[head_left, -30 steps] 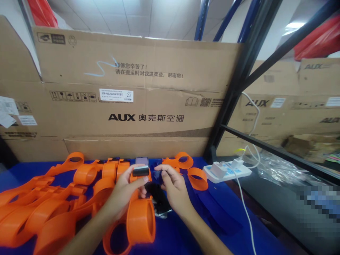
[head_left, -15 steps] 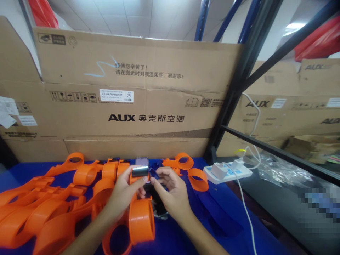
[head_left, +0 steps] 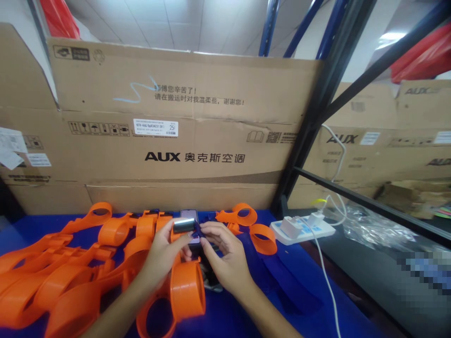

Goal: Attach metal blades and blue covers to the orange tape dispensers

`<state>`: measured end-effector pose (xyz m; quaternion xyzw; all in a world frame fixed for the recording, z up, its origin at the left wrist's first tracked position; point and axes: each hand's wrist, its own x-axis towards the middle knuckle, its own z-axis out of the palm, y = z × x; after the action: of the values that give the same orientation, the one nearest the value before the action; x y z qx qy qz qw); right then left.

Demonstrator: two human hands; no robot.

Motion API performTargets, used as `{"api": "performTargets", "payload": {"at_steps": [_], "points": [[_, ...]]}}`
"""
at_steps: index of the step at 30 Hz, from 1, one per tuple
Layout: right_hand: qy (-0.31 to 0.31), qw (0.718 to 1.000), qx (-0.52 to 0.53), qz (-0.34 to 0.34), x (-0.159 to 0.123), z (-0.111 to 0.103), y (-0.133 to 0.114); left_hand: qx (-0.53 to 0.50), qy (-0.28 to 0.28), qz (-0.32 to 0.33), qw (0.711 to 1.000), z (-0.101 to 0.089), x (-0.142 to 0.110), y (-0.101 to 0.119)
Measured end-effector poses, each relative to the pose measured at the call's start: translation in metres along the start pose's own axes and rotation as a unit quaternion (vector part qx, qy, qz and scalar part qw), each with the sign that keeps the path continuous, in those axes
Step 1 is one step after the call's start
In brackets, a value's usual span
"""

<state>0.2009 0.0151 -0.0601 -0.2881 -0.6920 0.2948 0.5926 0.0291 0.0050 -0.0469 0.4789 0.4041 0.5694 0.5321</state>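
My left hand [head_left: 162, 253] is closed on an orange plastic ring part [head_left: 186, 288], its thumb and fingers pinching a small dark block [head_left: 183, 226] at the part's top end. My right hand [head_left: 225, 256] meets it from the right, fingers pinched on a small dark blue piece [head_left: 199, 233] pressed against that block. A phone [head_left: 189, 215] lies on the blue table just behind the hands. A dark object sits under my right palm, mostly hidden.
Several orange ring parts [head_left: 63, 272] cover the blue table [head_left: 289, 286] at left, with more [head_left: 262, 237] at right. A white power strip [head_left: 303, 226] with chargers and a cable [head_left: 326, 277] lies at right. A large cardboard box [head_left: 176, 136] walls the back. A black shelf frame [head_left: 310, 122] stands right.
My right hand has moved left and closed in on the dark block held by my left hand. The orange part stays in my left hand.
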Motion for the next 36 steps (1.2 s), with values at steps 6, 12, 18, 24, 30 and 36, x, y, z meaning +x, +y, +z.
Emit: {"api": "performTargets", "payload": {"at_steps": [6, 12, 18, 24, 30, 36], "points": [[0.005, 1.0, 0.003, 0.001, -0.0002, -0.0006, -0.0047, 0.006, -0.006, 0.01, 1.0, -0.0006, 0.0005, -0.0015], [-0.008, 0.999, -0.039, -0.005, -0.0002, -0.0028, -0.0066, 0.009, -0.009, 0.026, 1.0, -0.0001, 0.0003, -0.0019], [-0.011, 0.999, -0.042, -0.008, 0.0002, -0.003, -0.0062, 0.017, -0.019, 0.042, 0.999, 0.0006, -0.0009, 0.0005], [-0.005, 0.993, -0.102, -0.052, 0.0011, -0.0049, -0.0094, 0.012, -0.022, 0.036, 0.999, 0.0001, -0.0008, -0.0005], [0.014, 0.971, -0.192, -0.14, -0.003, -0.0063, -0.0074, -0.006, -0.015, 0.024, 1.0, 0.0003, -0.0003, -0.0009], [-0.005, 0.965, -0.209, -0.157, -0.0054, -0.0057, -0.0061, -0.028, -0.008, 0.014, 0.999, 0.0008, -0.0002, -0.0005]]}}
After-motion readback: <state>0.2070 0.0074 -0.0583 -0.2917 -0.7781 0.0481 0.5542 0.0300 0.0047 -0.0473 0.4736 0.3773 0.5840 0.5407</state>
